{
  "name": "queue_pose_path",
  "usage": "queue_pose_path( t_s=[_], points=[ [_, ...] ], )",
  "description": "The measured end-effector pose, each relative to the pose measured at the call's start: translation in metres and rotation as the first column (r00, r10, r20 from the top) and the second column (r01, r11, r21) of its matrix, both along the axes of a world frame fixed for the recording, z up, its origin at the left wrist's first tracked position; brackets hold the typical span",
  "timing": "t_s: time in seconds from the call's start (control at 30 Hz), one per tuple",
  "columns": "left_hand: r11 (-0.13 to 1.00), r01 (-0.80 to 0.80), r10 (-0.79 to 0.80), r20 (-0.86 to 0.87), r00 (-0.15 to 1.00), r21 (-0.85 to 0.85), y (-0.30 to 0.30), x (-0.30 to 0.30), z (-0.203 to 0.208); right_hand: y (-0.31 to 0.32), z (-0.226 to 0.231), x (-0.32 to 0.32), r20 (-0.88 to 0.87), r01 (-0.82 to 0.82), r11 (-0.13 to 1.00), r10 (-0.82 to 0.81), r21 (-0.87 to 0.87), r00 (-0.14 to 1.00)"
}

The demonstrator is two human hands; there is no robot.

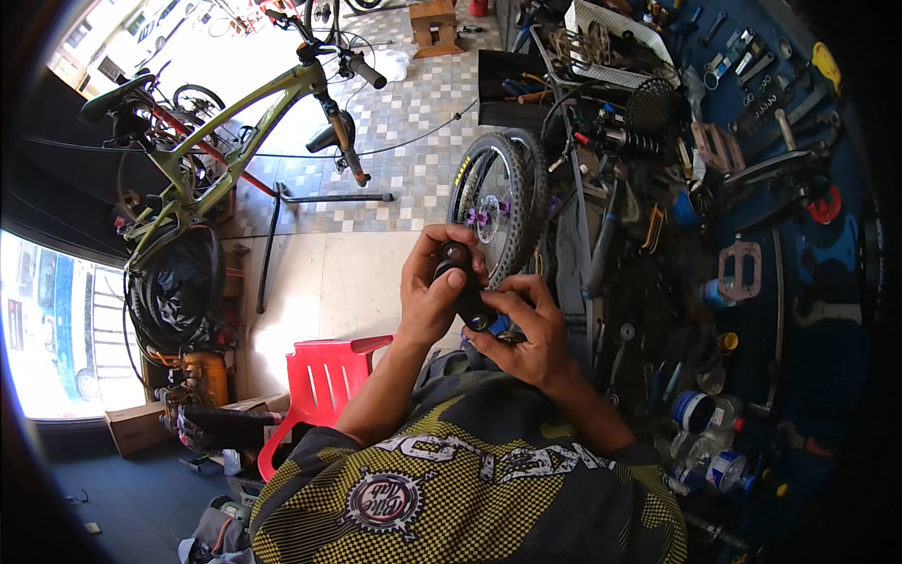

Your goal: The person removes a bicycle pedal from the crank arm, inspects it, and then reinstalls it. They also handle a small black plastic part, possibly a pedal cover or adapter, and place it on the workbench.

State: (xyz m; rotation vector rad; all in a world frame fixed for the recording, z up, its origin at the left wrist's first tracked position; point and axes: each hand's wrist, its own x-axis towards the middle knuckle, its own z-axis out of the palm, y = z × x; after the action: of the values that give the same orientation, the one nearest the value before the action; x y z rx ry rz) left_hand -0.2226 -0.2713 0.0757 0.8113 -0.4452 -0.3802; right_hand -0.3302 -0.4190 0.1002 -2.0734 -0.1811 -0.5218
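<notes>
In front of my chest I hold a black cylindrical bike part (462,293), tilted, with a round eye or opening at each end; its exact kind I cannot make out. My left hand (434,291) is wrapped round its upper half, thumb pressed along the side. At the lower end, the thumb and index finger of my right hand (529,331) close about the part. A small round dark piece (510,336) shows between the right thumb and fingers; whether it is held or lies behind is unclear.
A green bike frame (258,113) hangs on a stand (277,211) at left. Wheels (493,202) lean beside the cluttered workbench (601,235) on my right. A tool board (780,122) lies beyond. Near my left forearm stands a red plastic chair (324,376).
</notes>
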Motion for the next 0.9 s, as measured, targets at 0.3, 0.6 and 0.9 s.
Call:
queue_pose_path(
  t_s=[0.3,0.6,0.9],
  points=[
    [0.996,-0.086,0.084,0.155,0.984,0.005,0.005,0.008,0.017,-0.003,0.001,0.000,-0.066,-0.095,0.984,0.106,0.148,0.992],
    [0.995,-0.028,0.063,0.402,0.914,-0.093,0.009,0.009,0.022,-0.004,0.001,0.003,-0.081,-0.241,0.931,0.272,0.275,0.959],
    [0.957,0.265,-0.287,0.264,0.921,0.115,0.020,0.011,0.048,-0.017,-0.003,0.004,0.233,-0.118,0.990,0.097,0.078,0.968]
  ],
)
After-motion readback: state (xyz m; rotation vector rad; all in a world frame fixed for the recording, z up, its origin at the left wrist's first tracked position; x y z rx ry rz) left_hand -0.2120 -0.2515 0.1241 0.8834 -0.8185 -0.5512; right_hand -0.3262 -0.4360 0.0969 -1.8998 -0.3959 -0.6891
